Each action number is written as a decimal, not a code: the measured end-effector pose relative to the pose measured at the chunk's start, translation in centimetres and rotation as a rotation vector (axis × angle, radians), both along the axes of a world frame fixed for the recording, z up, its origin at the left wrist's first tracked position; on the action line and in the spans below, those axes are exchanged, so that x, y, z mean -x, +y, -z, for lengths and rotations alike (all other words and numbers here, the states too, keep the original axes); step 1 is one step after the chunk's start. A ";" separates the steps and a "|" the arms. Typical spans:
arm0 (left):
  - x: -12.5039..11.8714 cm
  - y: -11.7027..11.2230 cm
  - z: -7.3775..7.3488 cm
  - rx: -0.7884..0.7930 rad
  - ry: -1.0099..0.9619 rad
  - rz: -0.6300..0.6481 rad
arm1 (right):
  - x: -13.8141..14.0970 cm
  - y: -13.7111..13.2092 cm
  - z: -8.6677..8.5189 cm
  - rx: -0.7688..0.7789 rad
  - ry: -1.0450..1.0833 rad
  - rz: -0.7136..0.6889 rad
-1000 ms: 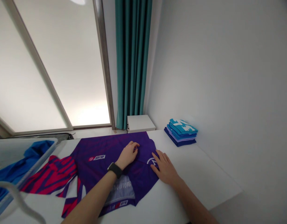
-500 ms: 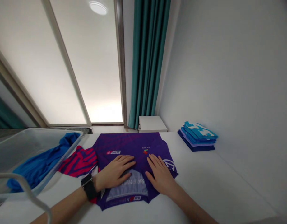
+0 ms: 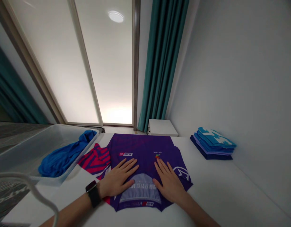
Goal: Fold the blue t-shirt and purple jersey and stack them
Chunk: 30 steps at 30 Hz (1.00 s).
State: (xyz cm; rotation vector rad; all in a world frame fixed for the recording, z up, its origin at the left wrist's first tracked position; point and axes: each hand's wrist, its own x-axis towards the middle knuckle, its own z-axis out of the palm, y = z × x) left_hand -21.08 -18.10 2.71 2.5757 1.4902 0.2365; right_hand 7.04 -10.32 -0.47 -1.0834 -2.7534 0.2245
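Spread on the white table before me is a purple jersey (image 3: 142, 145), its neck opening towards me and its grey-lavender inner back panel (image 3: 141, 189) showing. One sleeve (image 3: 96, 158), pink with dark stripes, sticks out on the left; the right sleeve (image 3: 182, 170) bears a white logo. My left hand (image 3: 119, 177) rests flat on the jersey's left part, fingers spread. On its right part lies my right hand (image 3: 169, 180), also flat with the fingers apart. Neither hand grips the cloth. A dark watch (image 3: 92, 193) sits on my left wrist.
At the left stands a clear plastic bin (image 3: 62, 129) holding a crumpled blue garment (image 3: 65, 157). A stack of folded clothes (image 3: 212, 143) lies at the right by the wall. A pale cable (image 3: 38, 195) crosses the lower left. Beyond the table are a white cabinet (image 3: 162, 127) and a teal curtain (image 3: 163, 63).
My view has swung left, so everything sits further right in the picture. Both hands stay flat on the jersey, in nearly the same places on it.
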 end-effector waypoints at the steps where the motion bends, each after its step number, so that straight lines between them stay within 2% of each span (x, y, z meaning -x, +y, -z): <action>1: -0.1 -0.4 -0.1 0.001 0.003 0.001 | -0.2 -0.4 0.0 0.002 -0.001 0.002; 9: -0.8 -3.2 -0.3 0.013 -0.029 0.017 | -1.5 -3.3 0.3 0.008 0.052 -0.007; 16: -0.9 -3.2 -0.7 -0.005 -0.068 -0.009 | -1.5 -3.5 0.2 0.041 0.057 -0.005; 19: -1.6 -1.9 -1.5 -0.027 -0.096 -0.030 | -1.6 -2.9 -0.3 0.041 0.074 0.014; 22: -3.1 0.3 -2.3 -0.060 -0.129 -0.026 | -1.9 -1.2 -1.0 0.027 0.080 0.060; 26: -5.7 4.1 -2.4 -0.071 -0.154 0.032 | -2.9 2.7 -1.2 -0.012 0.103 0.138; 30: -8.2 8.4 -2.1 -0.106 -0.188 0.058 | -4.1 7.2 -0.3 -0.066 0.196 0.148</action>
